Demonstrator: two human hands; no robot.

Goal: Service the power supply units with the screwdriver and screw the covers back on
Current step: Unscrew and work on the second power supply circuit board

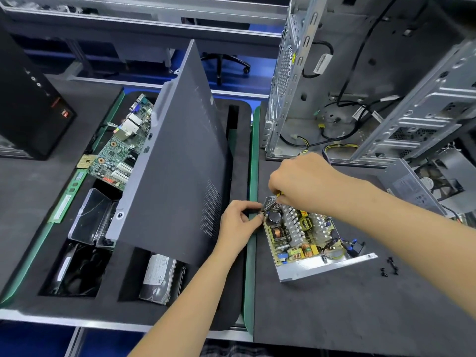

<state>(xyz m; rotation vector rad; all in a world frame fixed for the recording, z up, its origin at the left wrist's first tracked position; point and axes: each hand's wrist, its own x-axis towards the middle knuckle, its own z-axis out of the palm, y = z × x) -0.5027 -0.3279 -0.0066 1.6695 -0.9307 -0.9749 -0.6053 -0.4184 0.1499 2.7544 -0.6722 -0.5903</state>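
Head | left hand (238, 222) pinches power supply (306, 234) corner | right hand (304, 182) grips screwdriver (278, 195)

Opened power supply unit (304, 235) on mat, circuit board exposed, loose screws (389, 266) nearby

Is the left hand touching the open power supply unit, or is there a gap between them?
Touching. In the head view the left hand has its fingertips on the near-left corner of the open power supply unit, with no gap visible.
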